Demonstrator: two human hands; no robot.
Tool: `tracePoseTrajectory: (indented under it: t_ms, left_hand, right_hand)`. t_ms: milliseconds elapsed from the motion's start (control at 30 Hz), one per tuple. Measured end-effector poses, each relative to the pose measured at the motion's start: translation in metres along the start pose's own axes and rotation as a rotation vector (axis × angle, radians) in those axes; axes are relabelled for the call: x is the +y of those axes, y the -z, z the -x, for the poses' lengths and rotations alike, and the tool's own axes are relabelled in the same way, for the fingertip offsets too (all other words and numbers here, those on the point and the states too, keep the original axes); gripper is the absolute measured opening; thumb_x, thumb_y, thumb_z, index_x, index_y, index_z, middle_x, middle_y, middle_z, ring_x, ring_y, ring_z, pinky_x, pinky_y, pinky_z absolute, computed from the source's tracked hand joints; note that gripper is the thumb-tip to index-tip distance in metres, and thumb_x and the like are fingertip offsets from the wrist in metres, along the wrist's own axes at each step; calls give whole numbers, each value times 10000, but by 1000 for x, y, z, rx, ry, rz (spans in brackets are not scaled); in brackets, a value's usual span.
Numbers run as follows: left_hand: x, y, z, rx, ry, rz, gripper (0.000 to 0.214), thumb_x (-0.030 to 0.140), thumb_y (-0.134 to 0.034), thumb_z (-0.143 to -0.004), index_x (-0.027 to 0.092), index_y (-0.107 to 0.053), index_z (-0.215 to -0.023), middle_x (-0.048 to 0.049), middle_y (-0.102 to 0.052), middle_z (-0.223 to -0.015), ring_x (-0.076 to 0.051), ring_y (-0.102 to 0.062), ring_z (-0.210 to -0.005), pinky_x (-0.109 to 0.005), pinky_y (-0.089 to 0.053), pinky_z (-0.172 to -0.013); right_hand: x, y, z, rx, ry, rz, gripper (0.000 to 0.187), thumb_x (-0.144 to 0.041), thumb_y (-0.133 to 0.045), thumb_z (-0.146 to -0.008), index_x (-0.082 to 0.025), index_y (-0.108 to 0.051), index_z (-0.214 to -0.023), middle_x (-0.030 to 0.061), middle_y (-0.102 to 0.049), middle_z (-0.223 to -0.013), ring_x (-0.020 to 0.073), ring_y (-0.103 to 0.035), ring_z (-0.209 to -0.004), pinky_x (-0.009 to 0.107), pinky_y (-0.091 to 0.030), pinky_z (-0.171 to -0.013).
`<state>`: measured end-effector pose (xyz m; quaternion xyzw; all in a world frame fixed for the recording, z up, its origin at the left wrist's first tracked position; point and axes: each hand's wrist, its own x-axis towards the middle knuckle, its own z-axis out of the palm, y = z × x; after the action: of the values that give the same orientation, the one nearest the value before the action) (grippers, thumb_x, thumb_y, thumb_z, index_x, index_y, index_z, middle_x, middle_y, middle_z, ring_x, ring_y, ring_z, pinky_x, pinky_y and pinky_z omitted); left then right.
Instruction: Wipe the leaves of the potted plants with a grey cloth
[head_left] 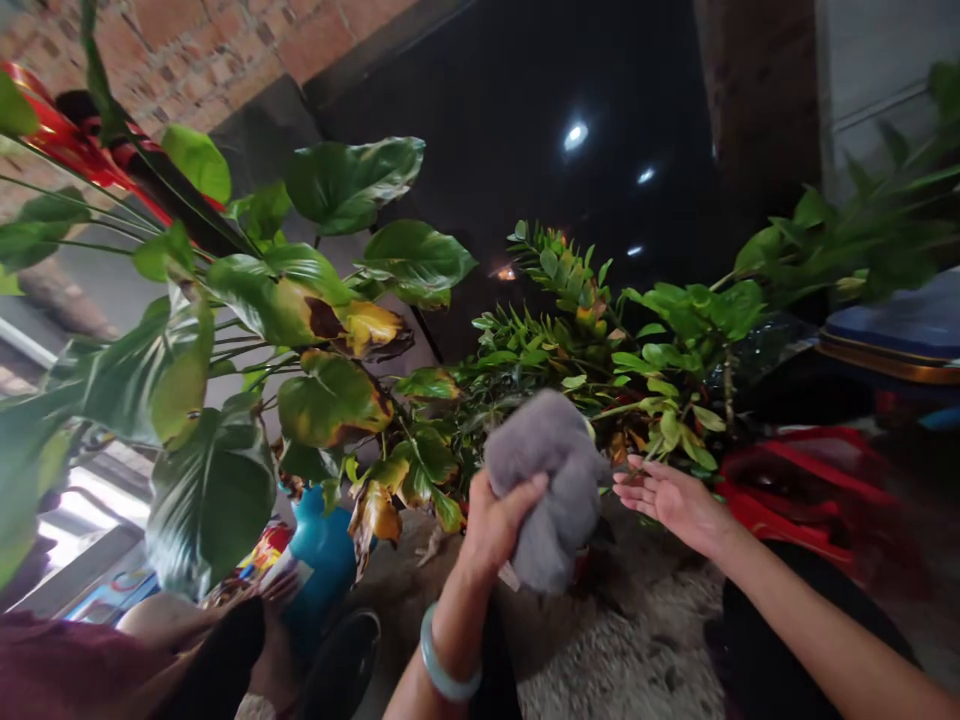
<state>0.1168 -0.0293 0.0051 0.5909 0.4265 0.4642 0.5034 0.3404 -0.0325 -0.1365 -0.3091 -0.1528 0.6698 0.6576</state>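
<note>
A fluffy grey cloth [551, 480], bunched up, is gripped in my left hand [491, 525], thumb on top. A pale green bangle circles that wrist. To its right my right hand [671, 500] is stretched out with fingers apart and nothing in it, its fingertips close to low plant stems. Right behind the cloth stands a leafy green plant [660, 375] with small leaves, some yellowed. The cloth hides part of its base.
A large-leaved plant [322, 390] with browned edges fills the left. Below it are a blue vase-like container [322, 545] and another person's arm and leg [180, 625]. A red plastic bag or basin [802, 500] lies right. Behind is a dark glossy panel [510, 130].
</note>
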Motion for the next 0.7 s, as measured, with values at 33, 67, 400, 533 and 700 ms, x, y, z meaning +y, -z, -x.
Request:
tracePoseTrajectory:
  t_ms: [33, 67, 400, 533, 700]
  left_hand:
    - [11, -3, -13, 65, -77, 17, 398, 393, -806, -548, 143, -733, -849, -63, -743, -810, -222, -666, -765, -308, -523, -714]
    - [19, -6, -27, 117, -140, 31, 409, 399, -791, -576, 136, -729, -883, -70, -746, -846, -223, -670, -800, -305, -521, -731]
    - [-42, -33, -38, -348, 182, -162, 244, 266, -752, -580, 168, -725, -802, -25, -736, -763, -200, -644, -736, -329, -517, -731]
    - [-5, -28, -37, -359, 59, -50, 319, 325, -777, -577, 166, -735, -850, -28, -737, -810, -199, -647, -747, -319, -524, -751]
    - [10, -46, -76, -59, -161, 50, 390, 377, -762, -604, 133, -726, -906, -78, -739, -888, -225, -657, -831, -313, -517, -764]
  right_hand:
    - [-1, 1, 0, 8, -8, 6, 170, -311, -679, -722, -223, -679, -869, 98, -753, -813, 257, -703, -792, 422, -501, -856]
    - [-1, 1, -1, 11, -18, 13, 171, -307, -680, -722, -222, -678, -871, 101, -753, -813, 260, -704, -795, 430, -499, -862]
    - [3, 3, -6, -1, -91, 79, 96, -210, -701, -702, -210, -651, -784, 68, -740, -723, 220, -692, -653, 347, -537, -680]
    - [3, 4, -4, 7, -104, 90, 87, -207, -705, -704, -217, -618, -711, 60, -729, -676, 221, -697, -656, 353, -542, -694]
    - [-2, -4, -1, 54, -88, 34, 42, -237, -667, -758, -212, -647, -785, 81, -742, -744, 224, -719, -737, 359, -546, -758]
